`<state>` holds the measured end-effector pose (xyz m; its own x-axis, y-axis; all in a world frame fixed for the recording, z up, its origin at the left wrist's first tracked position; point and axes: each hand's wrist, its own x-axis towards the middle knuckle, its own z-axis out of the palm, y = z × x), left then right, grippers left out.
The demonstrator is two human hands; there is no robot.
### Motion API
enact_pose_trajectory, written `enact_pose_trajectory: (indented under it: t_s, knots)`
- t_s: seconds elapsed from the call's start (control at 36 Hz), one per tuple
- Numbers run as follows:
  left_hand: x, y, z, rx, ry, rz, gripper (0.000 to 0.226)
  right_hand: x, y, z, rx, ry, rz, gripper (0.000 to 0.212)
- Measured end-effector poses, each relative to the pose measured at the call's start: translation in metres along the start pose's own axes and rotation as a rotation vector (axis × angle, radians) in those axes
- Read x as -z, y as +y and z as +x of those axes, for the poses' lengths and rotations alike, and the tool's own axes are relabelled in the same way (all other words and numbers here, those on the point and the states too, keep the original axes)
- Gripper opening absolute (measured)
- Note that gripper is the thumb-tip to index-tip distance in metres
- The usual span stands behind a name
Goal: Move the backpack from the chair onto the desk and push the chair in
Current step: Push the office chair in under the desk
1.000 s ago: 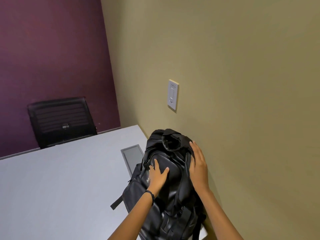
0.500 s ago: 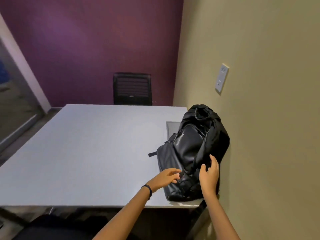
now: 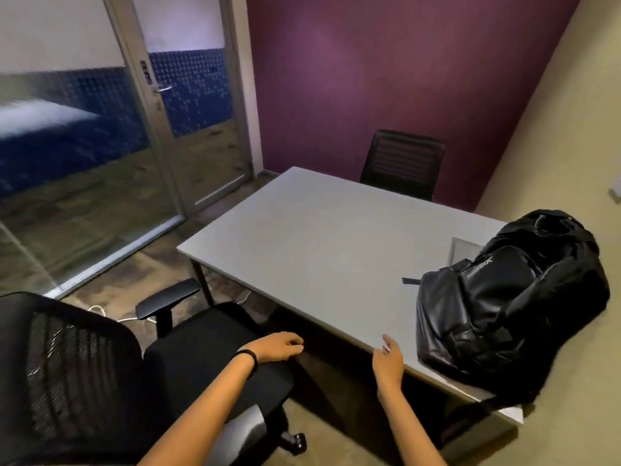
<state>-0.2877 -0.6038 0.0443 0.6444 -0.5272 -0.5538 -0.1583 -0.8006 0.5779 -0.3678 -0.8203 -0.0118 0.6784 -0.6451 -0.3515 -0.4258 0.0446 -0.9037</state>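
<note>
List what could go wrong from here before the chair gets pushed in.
1. The black leather-look backpack sits at the grey desk's near corner, its base overhanging the edge; a bump might tip it off.
2. The black mesh office chair's armrest may catch the desk edge.

The pale grey tabletop [image 3: 312, 243] runs from the near edge back to the purple wall, its right side against the beige wall. A black backpack [image 3: 510, 297] lies on it at the near right corner, leaning on that wall, one short strap end flat on the surface to its left. A grey rectangular panel [image 3: 465, 248] sits in the tabletop just behind the backpack, partly covered by it. The floor [image 3: 111, 196] is dark and mottled; a white cable [image 3: 100, 312] lies on it by the tabletop's near left leg.
</note>
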Motion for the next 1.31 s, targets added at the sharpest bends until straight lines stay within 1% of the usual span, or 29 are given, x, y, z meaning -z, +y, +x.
enact_pose_trajectory:
  t_s: [0.11,0.33,0.56,0.64,0.81,0.89,0.94,1.03,1.11,1.17,1.31]
  knots:
    - [0.012,-0.052,-0.027,0.095,0.045,0.031,0.043,-0.045,0.004,-0.031,-0.016,-0.121,-0.047,0.046]
    - [0.046,-0.147,-0.075,0.210,0.059,0.120,0.044,-0.132,0.015,-0.098,0.005,-0.268,-0.101,0.045]
    - [0.089,-0.250,-0.131,0.244,0.084,0.213,0.044,-0.243,0.029,-0.177,-0.015,-0.296,-0.083,0.042]
    - [0.105,-0.294,-0.152,0.247,0.112,0.252,0.044,-0.285,0.035,-0.210,-0.014,-0.308,-0.086,0.042]
    - [0.127,-0.374,-0.185,0.266,0.191,0.364,0.042,-0.359,0.043,-0.274,0.015,-0.388,-0.095,0.037]
    - [0.137,-0.405,-0.197,0.238,0.236,0.448,0.039,-0.393,0.039,-0.301,0.052,-0.473,-0.112,0.031]
    - [0.142,-0.422,-0.202,0.189,0.248,0.507,0.039,-0.414,0.033,-0.318,0.101,-0.554,-0.148,0.027]
    - [0.152,-0.439,-0.205,0.090,0.209,0.502,0.041,-0.441,0.026,-0.337,0.243,-0.647,-0.278,0.027]
    - [0.163,-0.451,-0.204,0.021,0.207,0.493,0.041,-0.463,0.022,-0.350,0.372,-0.702,-0.415,0.036]
    - [0.173,-0.460,-0.202,-0.004,0.225,0.500,0.040,-0.475,0.021,-0.353,0.438,-0.742,-0.493,0.045]
    - [0.202,-0.483,-0.191,-0.042,0.264,0.517,0.039,-0.498,0.019,-0.344,0.451,-0.806,-0.578,0.064]
